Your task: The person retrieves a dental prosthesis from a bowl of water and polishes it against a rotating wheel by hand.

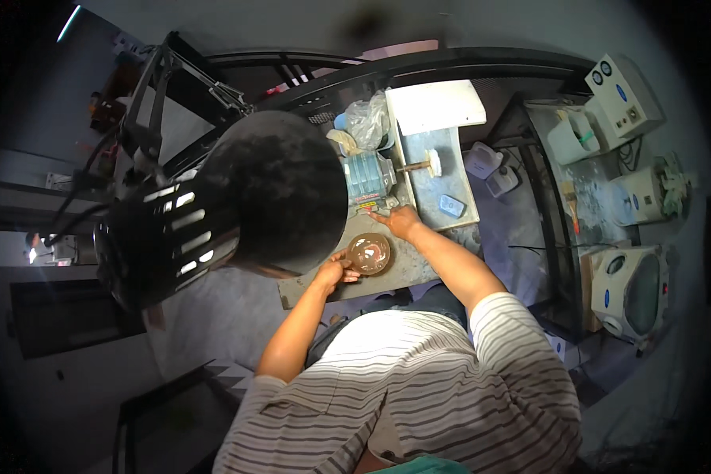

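My left hand (336,272) grips the left edge of a round, shiny brown bowl (370,253) over the near part of the workbench. Inside the bowl there are bright reflections. Beyond it, my right hand (400,222) has a finger stretched out to the front of a blue-green electric motor (367,175), near a small yellow and red label; whether it touches is too small to tell. From the motor a shaft runs right to a white polishing wheel (435,163), which sits over a shallow white tray (472,197). A blue block (451,206) lies in the tray.
A large black lamp (268,189) blocks the left side of the bench. A white panel (436,107) covers the tray's far end. Behind the motor is a clear plastic bag (367,122). Plastic jugs (483,160) stand right of the tray; a side bench (545,130) holds several machines.
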The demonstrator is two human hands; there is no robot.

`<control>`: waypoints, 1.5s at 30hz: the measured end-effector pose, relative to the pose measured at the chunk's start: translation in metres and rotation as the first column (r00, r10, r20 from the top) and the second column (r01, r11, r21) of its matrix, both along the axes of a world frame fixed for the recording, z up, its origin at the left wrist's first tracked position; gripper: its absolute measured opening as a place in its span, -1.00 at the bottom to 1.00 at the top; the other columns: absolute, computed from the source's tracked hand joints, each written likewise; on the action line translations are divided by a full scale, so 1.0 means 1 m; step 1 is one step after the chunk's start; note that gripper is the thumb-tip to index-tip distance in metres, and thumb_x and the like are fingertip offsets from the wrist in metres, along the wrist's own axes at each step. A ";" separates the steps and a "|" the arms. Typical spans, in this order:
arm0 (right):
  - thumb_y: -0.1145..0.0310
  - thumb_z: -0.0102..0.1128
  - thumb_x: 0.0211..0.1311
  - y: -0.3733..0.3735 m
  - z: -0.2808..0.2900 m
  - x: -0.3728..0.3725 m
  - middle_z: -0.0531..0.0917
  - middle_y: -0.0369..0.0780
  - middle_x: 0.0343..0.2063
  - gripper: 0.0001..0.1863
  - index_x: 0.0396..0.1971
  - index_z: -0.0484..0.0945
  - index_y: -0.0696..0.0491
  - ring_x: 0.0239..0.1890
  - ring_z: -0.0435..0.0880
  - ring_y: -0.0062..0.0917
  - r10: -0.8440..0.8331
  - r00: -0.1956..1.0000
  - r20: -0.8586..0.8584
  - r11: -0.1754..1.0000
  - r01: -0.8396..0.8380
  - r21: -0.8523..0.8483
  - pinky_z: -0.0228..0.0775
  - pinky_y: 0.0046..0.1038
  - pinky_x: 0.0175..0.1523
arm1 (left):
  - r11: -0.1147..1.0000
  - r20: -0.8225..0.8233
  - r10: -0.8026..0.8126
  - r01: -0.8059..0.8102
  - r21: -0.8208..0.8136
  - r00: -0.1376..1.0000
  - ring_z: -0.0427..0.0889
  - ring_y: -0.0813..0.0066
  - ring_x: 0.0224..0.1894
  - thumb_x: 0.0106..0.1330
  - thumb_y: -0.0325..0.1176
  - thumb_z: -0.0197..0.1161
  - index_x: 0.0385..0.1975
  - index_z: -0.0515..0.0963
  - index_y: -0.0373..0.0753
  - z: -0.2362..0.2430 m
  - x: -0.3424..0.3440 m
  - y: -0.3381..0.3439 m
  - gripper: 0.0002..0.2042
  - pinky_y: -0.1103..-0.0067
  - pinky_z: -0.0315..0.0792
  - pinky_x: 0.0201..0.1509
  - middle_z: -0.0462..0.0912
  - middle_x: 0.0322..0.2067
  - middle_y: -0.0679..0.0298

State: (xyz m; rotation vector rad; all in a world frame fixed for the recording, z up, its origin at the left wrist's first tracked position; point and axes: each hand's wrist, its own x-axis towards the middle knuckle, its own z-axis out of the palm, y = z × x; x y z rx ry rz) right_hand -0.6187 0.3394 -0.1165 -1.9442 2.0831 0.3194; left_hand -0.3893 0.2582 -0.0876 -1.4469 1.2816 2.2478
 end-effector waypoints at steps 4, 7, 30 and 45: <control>0.37 -0.21 0.22 -0.018 -0.021 -0.019 0.63 -0.23 -0.33 -0.38 0.26 -0.05 -0.45 -0.35 0.61 -0.44 0.157 0.986 -0.063 0.985 -0.151 0.085 0.36 -0.34 -0.34 | 0.987 0.033 0.111 -0.106 -0.121 0.993 0.63 0.24 -0.34 0.28 -0.54 -0.14 0.22 0.04 -0.31 0.016 0.013 0.016 -0.53 0.49 0.59 -0.36 0.38 0.01 -0.04; 0.35 -0.22 0.23 -0.018 -0.023 -0.022 0.63 -0.24 -0.35 -0.39 0.26 -0.05 -0.46 -0.34 0.59 -0.44 0.245 0.954 -0.171 0.969 -0.249 -0.002 0.34 -0.34 -0.33 | 0.884 -0.037 0.424 -0.422 -0.200 0.905 0.62 0.18 -0.32 0.23 -0.54 -0.09 0.18 0.11 -0.36 0.040 0.032 0.030 -0.53 0.50 0.58 -0.34 0.40 -0.03 -0.09; 0.43 0.30 -0.18 0.101 -0.047 -0.129 0.55 -0.06 -0.21 -0.76 -0.44 0.54 0.17 -0.10 0.50 -0.26 -0.406 0.644 0.649 0.677 0.689 -0.260 0.38 -0.33 -0.11 | 0.848 -0.096 0.084 -0.122 -0.515 0.992 0.56 0.47 -0.35 0.19 -0.40 0.16 -0.17 0.45 -0.39 0.012 -0.175 0.104 -0.74 0.57 0.45 -0.26 0.57 -0.30 0.20; 0.45 0.27 -0.10 0.064 -0.039 -0.151 0.64 -0.30 -0.56 -0.85 -0.47 0.62 0.19 -0.50 0.52 -0.71 -0.219 0.101 0.970 0.676 0.733 0.076 0.36 -0.56 -0.36 | 0.902 -0.198 0.219 -0.275 -0.332 0.955 0.44 0.57 -0.29 0.30 -0.35 0.03 -0.05 0.43 -0.24 -0.041 -0.259 0.082 -0.74 0.58 0.34 -0.19 0.55 -0.26 0.34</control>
